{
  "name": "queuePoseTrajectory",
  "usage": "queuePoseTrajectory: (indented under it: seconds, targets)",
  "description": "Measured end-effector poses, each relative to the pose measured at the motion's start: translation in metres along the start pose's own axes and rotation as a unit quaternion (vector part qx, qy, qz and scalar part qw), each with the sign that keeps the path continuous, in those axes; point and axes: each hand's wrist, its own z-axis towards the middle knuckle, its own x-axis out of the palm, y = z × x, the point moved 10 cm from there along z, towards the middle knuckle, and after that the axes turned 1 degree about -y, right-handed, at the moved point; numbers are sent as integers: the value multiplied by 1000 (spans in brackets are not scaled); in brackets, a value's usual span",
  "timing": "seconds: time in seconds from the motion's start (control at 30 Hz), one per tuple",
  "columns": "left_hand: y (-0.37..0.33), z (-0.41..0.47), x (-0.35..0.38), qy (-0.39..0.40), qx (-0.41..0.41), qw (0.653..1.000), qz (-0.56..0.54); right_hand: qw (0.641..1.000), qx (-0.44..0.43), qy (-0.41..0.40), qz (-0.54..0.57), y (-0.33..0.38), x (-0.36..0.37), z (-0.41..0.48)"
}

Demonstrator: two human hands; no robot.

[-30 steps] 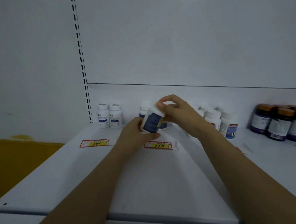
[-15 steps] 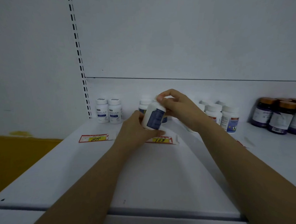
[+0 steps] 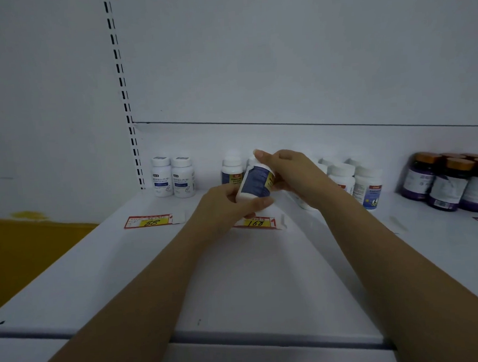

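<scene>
A white pill bottle (image 3: 256,182) with a dark blue label is held tilted above the white shelf (image 3: 251,277), between both hands. My left hand (image 3: 225,206) grips its lower end, the thumb lying under the base. My right hand (image 3: 290,172) holds the upper end, fingers curled over the cap, which is hidden. Behind it stands a matching bottle (image 3: 231,171), upright at the back of the shelf.
Two white bottles (image 3: 173,176) stand at the back left. More white bottles (image 3: 367,185) sit behind my right wrist, and dark purple bottles with orange caps (image 3: 454,182) at the far right. Price tags "88" (image 3: 148,221) and "168" (image 3: 258,223) lie flat on the shelf.
The bottle has turned in my hands and its blue label now faces me more. Both hands stay at the same spot above the "168" tag.
</scene>
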Motion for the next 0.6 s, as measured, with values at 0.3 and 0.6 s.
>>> queuePoseTrajectory:
  seconds: [0.3, 0.6]
  targets:
    - [-13, -7, -8, -49, 45, 994, 88, 963, -120, 87, -225, 64, 4, -23]
    - [-8, -6, -11, 12, -30, 923, 385, 917, -126, 43, -375, 108, -26, -30]
